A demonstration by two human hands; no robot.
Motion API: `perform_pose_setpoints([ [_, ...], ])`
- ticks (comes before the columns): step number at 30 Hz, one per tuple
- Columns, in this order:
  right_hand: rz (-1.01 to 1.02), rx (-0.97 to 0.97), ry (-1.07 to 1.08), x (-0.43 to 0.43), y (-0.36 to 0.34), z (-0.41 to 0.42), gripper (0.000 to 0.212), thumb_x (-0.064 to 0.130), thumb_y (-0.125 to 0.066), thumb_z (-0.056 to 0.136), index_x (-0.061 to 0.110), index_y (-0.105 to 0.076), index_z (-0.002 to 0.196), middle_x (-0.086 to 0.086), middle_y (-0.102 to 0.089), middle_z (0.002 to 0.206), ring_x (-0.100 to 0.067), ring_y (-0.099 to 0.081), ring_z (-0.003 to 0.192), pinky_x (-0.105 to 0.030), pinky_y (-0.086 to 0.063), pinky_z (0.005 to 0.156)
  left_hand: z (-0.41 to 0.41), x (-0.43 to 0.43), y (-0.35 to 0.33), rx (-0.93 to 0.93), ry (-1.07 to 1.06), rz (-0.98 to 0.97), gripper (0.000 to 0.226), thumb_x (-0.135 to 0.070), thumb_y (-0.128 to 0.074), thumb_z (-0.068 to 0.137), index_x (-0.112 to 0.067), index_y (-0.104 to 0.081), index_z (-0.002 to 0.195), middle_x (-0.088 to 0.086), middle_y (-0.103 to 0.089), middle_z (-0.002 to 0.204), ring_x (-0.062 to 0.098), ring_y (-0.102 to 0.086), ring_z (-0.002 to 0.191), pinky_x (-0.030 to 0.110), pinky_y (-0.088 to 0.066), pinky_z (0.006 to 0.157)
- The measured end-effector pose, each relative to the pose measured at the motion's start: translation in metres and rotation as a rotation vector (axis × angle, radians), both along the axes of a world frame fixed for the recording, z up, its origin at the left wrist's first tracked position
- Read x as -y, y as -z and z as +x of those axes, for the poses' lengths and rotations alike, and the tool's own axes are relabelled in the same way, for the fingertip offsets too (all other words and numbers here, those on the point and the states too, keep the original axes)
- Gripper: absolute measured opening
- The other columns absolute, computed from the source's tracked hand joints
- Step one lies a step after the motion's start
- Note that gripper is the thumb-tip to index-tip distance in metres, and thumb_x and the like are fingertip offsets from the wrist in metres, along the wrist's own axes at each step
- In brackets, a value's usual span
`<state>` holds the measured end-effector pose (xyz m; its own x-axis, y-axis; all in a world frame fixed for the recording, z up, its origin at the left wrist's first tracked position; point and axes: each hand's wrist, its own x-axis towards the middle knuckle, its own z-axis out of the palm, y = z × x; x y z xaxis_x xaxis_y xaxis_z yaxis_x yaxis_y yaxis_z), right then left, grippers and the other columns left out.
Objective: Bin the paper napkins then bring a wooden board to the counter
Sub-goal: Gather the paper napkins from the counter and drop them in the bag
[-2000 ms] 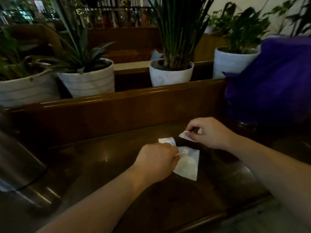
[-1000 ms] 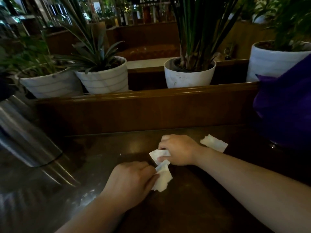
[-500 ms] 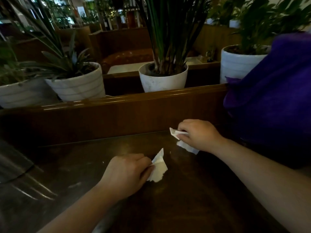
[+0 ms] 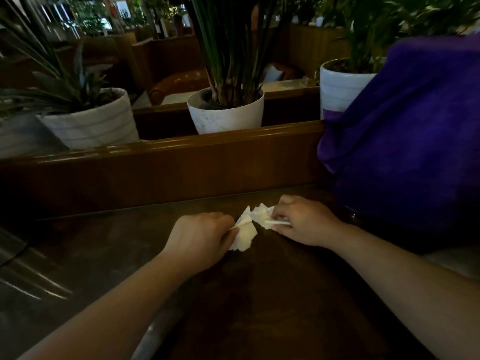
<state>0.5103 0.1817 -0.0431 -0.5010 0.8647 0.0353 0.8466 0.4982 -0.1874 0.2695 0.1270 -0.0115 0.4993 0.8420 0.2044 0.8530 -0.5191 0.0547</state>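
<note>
On the dark wooden table my left hand is closed on a crumpled white paper napkin that sticks out to its right. Just beside it, my right hand pinches a second bunch of white napkins against the tabletop. The two bunches nearly touch between my hands. No wooden board and no bin are in view.
A raised wooden ledge runs behind the table. White plant pots stand beyond it, with another pot at left. A purple cloth bundle fills the right side. Something shiny and metallic lies at left.
My right hand has gathered its napkins and slid down toward my left hand, so the two bunches now meet. The view has shifted slightly.
</note>
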Motion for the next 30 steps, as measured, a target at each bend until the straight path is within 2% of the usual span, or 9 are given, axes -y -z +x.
perform_pose_setpoints([
  [3,0.052,-0.028,-0.026,-0.001,0.006,0.000,0.025,0.040,-0.051,0.094,0.027,-0.061,0.112,0.007,-0.053,0.103,-0.011,-0.049,0.087,-0.028,-0.040,0.065,0.009,0.009,0.001,-0.036,-0.014,-0.002,0.025,-0.041,-0.040,0.095,-0.026,-0.060,0.100,-0.007,-0.062,0.089,0.011,-0.058,0.074,0.025,-0.044,0.058],
  [7,0.080,0.008,-0.052,0.005,0.001,-0.002,0.023,0.037,-0.048,0.095,0.026,-0.061,0.110,0.007,-0.055,0.100,-0.011,-0.053,0.083,-0.031,-0.045,0.066,0.007,0.023,0.002,-0.027,-0.023,0.044,0.025,-0.039,-0.045,0.093,-0.022,-0.064,0.094,-0.004,-0.064,0.081,0.014,-0.058,0.065,0.021,-0.031,0.046],
  [10,0.065,-0.058,-0.013,0.017,-0.009,0.001,0.021,0.037,-0.049,0.095,0.025,-0.062,0.108,0.006,-0.056,0.100,-0.012,-0.054,0.083,-0.033,-0.048,0.070,0.003,0.035,-0.001,-0.013,-0.032,0.082,0.024,-0.038,-0.047,0.092,-0.023,-0.065,0.093,-0.004,-0.064,0.079,0.014,-0.058,0.065,0.019,-0.023,0.045],
  [14,0.061,-0.101,0.022,0.049,-0.021,0.011,0.021,0.038,-0.050,0.095,0.027,-0.062,0.108,0.009,-0.055,0.098,-0.008,-0.053,0.082,-0.030,-0.047,0.068,0.003,0.052,-0.008,0.033,-0.008,0.054,0.025,-0.039,-0.044,0.094,-0.024,-0.063,0.100,-0.006,-0.063,0.088,0.010,-0.058,0.074,0.024,-0.045,0.058],
  [16,0.076,-0.136,0.049,0.070,-0.022,0.016,0.021,0.039,-0.050,0.094,0.028,-0.063,0.107,0.011,-0.054,0.097,-0.006,-0.052,0.080,-0.027,-0.046,0.066,0.002,0.062,-0.009,0.062,0.028,0.071,0.027,-0.039,-0.044,0.094,-0.023,-0.064,0.099,-0.006,-0.064,0.084,0.009,-0.058,0.070,0.027,-0.051,0.060],
  [23,0.092,-0.348,0.276,0.176,-0.017,0.029,0.011,0.033,-0.060,0.090,0.025,-0.067,0.093,0.010,-0.059,0.087,-0.004,-0.056,0.074,-0.031,-0.048,0.062,0.002,0.107,-0.009,0.104,0.138,-0.001,0.027,-0.044,-0.041,0.093,-0.028,-0.061,0.100,-0.009,-0.062,0.085,0.007,-0.057,0.070,0.032,-0.055,0.061],
  [26,0.077,-0.384,0.364,0.229,-0.006,0.034,0.003,0.027,-0.064,0.089,0.025,-0.065,0.086,0.011,-0.058,0.081,-0.002,-0.055,0.072,-0.024,-0.042,0.059,0.000,0.131,0.007,0.169,0.237,0.000,0.032,-0.045,-0.038,0.092,-0.026,-0.064,0.093,-0.010,-0.061,0.077,0.005,-0.056,0.062,0.031,-0.053,0.052],
  [28,0.073,-0.387,0.435,0.268,0.000,0.040,0.011,0.024,-0.065,0.089,0.029,-0.059,0.082,0.013,-0.054,0.075,0.003,-0.053,0.070,-0.016,-0.036,0.057,0.005,0.145,0.023,0.198,0.303,0.011,0.038,-0.046,-0.035,0.092,-0.024,-0.065,0.087,-0.010,-0.060,0.071,0.006,-0.054,0.057,0.032,-0.051,0.046],
  [30,0.067,-0.390,0.502,0.299,0.006,0.046,0.015,0.023,-0.064,0.089,0.028,-0.055,0.079,0.013,-0.050,0.070,0.005,-0.051,0.068,-0.015,-0.036,0.056,0.014,0.155,0.037,0.205,0.328,0.032,0.039,-0.046,-0.036,0.090,-0.022,-0.065,0.082,-0.009,-0.060,0.067,0.009,-0.054,0.053,0.034,-0.049,0.043],
])
